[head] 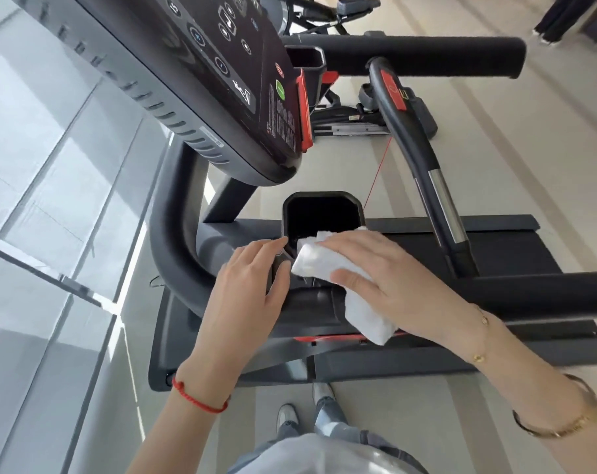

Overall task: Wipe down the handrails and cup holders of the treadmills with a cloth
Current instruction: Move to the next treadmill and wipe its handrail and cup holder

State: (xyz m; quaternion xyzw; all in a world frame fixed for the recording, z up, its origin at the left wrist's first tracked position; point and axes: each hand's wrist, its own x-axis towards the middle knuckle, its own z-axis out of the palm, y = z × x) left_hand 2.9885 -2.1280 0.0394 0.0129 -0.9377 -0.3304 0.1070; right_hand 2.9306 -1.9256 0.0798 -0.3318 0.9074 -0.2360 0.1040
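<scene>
- Two bare hands work at the near cup holder (pixel 321 213), a black open-topped pocket just below the console (pixel 201 80) of the treadmill (pixel 410 357).
- The right hand (pixel 386 268) lies flat on a white cloth (pixel 328 265) at the cup holder's near right rim; its fingers are straight and slightly spread, the thumb pressing the cloth from the near side; the cloth's far corner hangs over the rim, its lower end drapes towards the treadmill's frame.
- The left hand (pixel 252 285) sits at the cup holder's near left corner; its fingers are held close together, their tips on the rim, the thumb curled against the black moulding beside the cloth; whether it truly clamps the corner I cannot tell.
- A curved black handrail (pixel 174 241) sweeps round left of the cup holder and passes under the left hand; a second cup holder (pixel 305 59) sits beyond the console, and a long side handrail (pixel 427 56) runs past it on the far side.
- A grip bar (pixel 437 186) with a metal sensor strip slants down right of the cup holder; a thin red cord (pixel 379 176) hangs between the two.
- The console overhangs the cup holder's far edge and hides what lies behind it.
- A red string bracelet (pixel 198 396) circles the left wrist; a gold bangle (pixel 557 427) rings the right forearm.
</scene>
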